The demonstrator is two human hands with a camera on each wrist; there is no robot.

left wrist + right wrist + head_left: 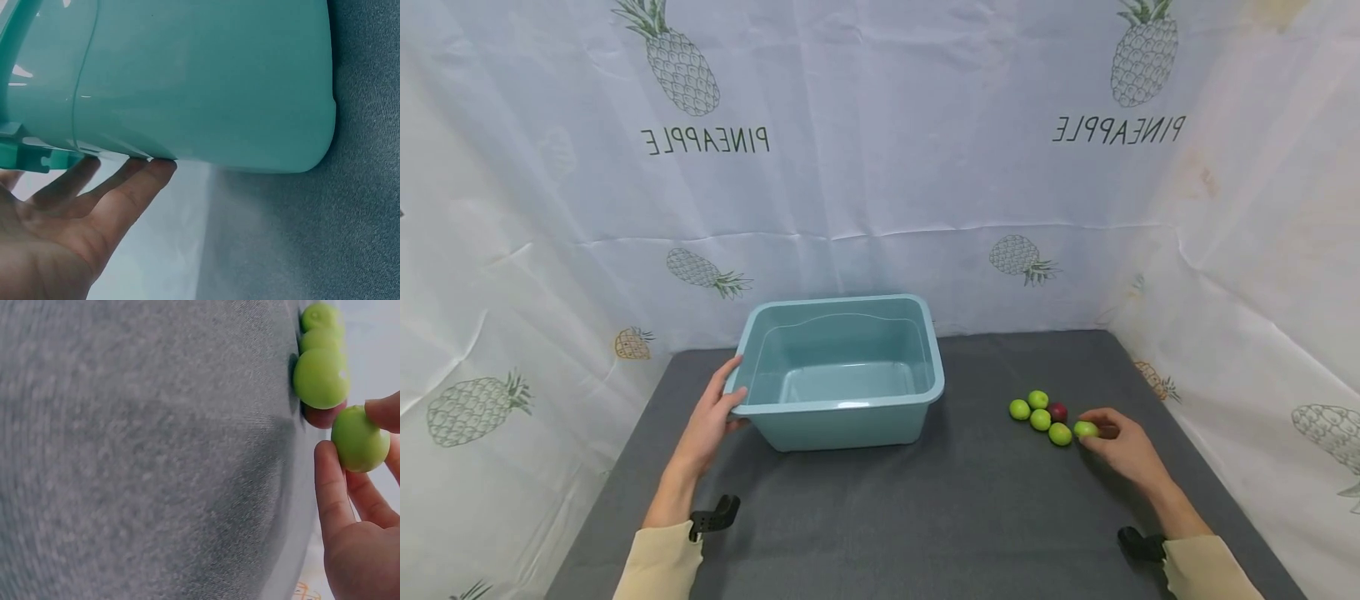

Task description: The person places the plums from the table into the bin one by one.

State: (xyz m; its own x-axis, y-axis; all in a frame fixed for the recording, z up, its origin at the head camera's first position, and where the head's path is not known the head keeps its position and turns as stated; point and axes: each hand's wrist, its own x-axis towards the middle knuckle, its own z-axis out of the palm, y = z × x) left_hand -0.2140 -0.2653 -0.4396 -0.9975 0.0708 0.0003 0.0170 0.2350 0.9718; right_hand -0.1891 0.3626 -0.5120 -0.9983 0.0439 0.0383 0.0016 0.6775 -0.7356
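A light-blue plastic basin (842, 429) stands left of centre on the dark cloth. My left hand (703, 425) holds its left rim; in the left wrist view the fingertips (164, 166) touch the outer wall under the rim. To the right, my right hand (1120, 446) pinches a small round green fruit (1086, 429) between thumb and fingers. That green fruit (360, 440) is seen close up in the right wrist view. Several green fruits (1041, 419) and one dark red fruit (1057, 412) lie clustered just left of this hand.
Dark grey cloth (880, 525) covers the table. White sheets (880, 175) printed with pineapples hang behind and on both sides, close to the table's edges. The basin's back rim is near the rear sheet.
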